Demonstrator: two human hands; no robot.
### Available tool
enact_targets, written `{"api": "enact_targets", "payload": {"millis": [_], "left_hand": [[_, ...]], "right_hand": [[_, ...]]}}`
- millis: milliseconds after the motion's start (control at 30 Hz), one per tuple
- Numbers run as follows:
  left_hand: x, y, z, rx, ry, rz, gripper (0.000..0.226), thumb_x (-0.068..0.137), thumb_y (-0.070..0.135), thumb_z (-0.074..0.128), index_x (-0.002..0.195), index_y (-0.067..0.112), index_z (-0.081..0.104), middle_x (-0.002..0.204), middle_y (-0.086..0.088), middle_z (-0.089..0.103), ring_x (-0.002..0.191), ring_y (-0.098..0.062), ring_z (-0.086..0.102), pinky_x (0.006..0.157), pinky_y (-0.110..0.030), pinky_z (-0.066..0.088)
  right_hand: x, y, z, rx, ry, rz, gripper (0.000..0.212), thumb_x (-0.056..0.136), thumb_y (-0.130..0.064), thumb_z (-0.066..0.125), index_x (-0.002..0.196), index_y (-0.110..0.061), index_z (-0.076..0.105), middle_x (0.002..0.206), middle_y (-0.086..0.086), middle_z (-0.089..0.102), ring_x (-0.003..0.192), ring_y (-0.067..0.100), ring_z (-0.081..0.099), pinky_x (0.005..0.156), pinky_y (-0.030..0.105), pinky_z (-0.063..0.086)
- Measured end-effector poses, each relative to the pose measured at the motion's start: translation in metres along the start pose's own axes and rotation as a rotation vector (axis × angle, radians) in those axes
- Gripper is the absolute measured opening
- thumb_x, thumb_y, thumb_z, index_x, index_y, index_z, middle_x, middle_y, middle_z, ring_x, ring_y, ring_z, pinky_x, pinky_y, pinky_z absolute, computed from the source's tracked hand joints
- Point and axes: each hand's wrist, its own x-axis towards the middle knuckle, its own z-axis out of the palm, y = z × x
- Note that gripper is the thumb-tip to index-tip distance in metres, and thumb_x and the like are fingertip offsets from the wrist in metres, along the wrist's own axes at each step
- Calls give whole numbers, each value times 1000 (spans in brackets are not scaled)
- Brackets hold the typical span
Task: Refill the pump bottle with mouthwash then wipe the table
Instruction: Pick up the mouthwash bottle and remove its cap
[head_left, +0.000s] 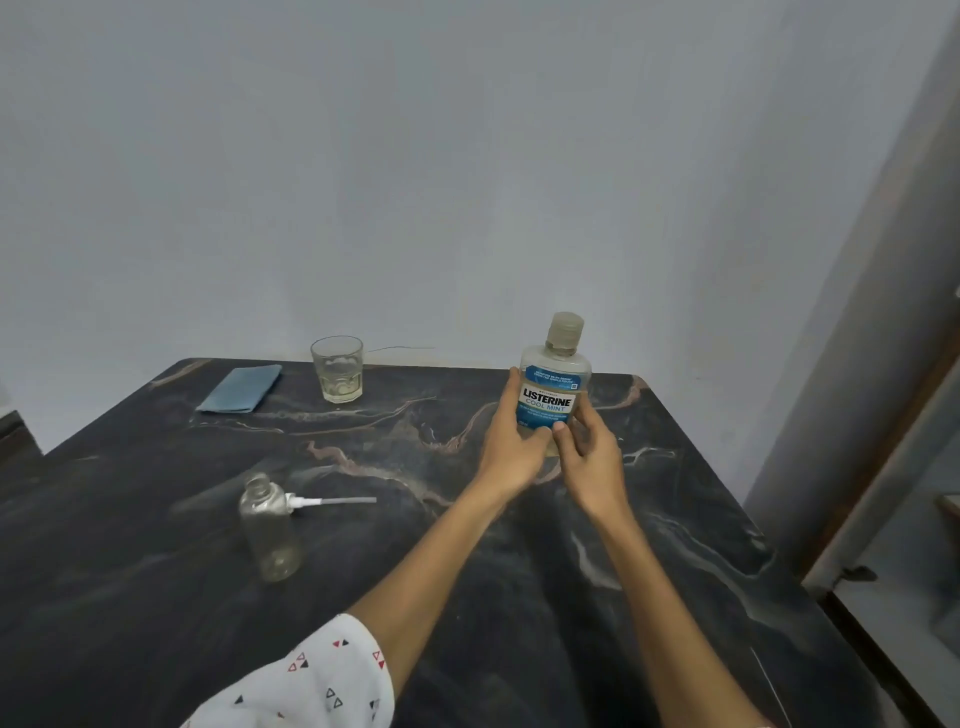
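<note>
Your dark marbled bench (519, 597) carries a refill job barely begun: nothing appears poured yet and, by the look of it, no wiping has started. The mouthwash bottle (551, 387) stands upright toward one o'clock on the bench, its cap (564, 330) on, pale liquid showing inside. You grip it from both sides; your left hand (511, 447) wraps the label's left edge with the thumb across the front, while your right hand (589, 457) curls round the lower right, thumb pressed to the label's foot. Both hands sit at the bottle's base, touching each other below it.

At about nine o'clock from your hands stands the pump bottle (270, 525), open-necked and nearly empty, only a trace of liquid at its bottom. Its pump head (327, 502) lies flat on the bench just beside the neck, tube pointing toward three o'clock. Still to come, I judge: uncapping, pouring, refitting the pump.

At eleven o'clock, a glass (337, 376) holds a little pale liquid; left of it lies the folded blue cloth (241, 388), untouched.
</note>
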Motion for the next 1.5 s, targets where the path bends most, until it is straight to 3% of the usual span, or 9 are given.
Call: {"api": "enact_targets", "payload": {"millis": [67, 367, 567, 800, 967, 1167, 1267, 1433, 1500], "left_hand": [[-17, 1, -2, -3, -23, 13, 77, 91, 1, 54, 149, 31, 13, 148, 6, 38, 126, -4, 42, 94, -16, 42], [-77, -11, -24, -62, -14, -40, 72, 92, -1, 52, 148, 30, 20, 126, 18, 43, 112, 4, 45, 69, -1, 45], [-98, -26, -36, -143, 52, -93, 64, 91, -4, 50, 145, 25, 30, 133, 10, 51, 109, 1, 51, 78, -11, 47], [-108, -45, -44, -199, 105, -131, 62, 91, -6, 48, 144, 23, 34, 111, 21, 56, 93, 12, 53, 68, -2, 47], [-110, -48, -47, -208, 121, -126, 59, 92, -4, 48, 143, 24, 34, 137, 4, 51, 116, -2, 51, 88, -14, 44], [-105, -56, -52, -207, 145, -80, 58, 91, -8, 47, 137, 26, 39, 133, 6, 51, 119, -4, 49, 81, -3, 46], [-105, -63, -54, -159, 145, -60, 59, 89, -9, 51, 130, 33, 40, 129, 9, 53, 120, -5, 50, 87, -13, 48], [-100, -75, -55, -48, 141, -13, 61, 79, -5, 67, 112, 41, 46, 119, 15, 56, 105, 15, 52, 77, -1, 44], [-96, -77, -55, -24, 137, 2, 62, 73, 3, 77, 118, 36, 49, 119, 8, 58, 110, 8, 53, 86, -10, 47]], "right_hand": [[-18, -6, -2, 46, 3, -13, 55, 97, -7, 49, 149, -15, 30, 144, 0, 46, 129, 10, 46, 104, 25, 40], [-85, -9, 7, 69, -30, -29, 57, 96, -2, 51, 147, -14, 29, 143, 0, 45, 127, 7, 45, 106, 26, 39], [-106, -1, 18, 68, -57, 4, 57, 96, -2, 50, 148, -13, 30, 141, -2, 48, 128, 7, 47, 107, 26, 39], [-117, 11, 26, 62, -93, 11, 56, 95, -5, 52, 147, -15, 32, 139, -9, 47, 123, -4, 47, 99, 14, 40], [-117, 20, 29, 68, -86, 8, 55, 95, -8, 53, 144, -24, 34, 137, -15, 48, 123, -8, 46, 98, 13, 40], [-115, 25, 38, 25, -66, -8, 59, 95, -6, 54, 137, -41, 32, 142, -12, 46, 127, -2, 46, 104, 23, 40], [-117, 31, 39, -6, -47, -30, 63, 94, -3, 54, 137, -42, 32, 145, -9, 44, 130, 2, 44, 107, 33, 40], [-120, 38, 41, 36, -45, -41, 73, 89, 10, 53, 139, -40, 36, 142, -13, 47, 129, 2, 45, 105, 28, 41], [-120, 40, 41, 77, -37, -43, 70, 88, 11, 54, 137, -36, 39, 140, -14, 50, 128, 3, 48, 104, 23, 41]]}}
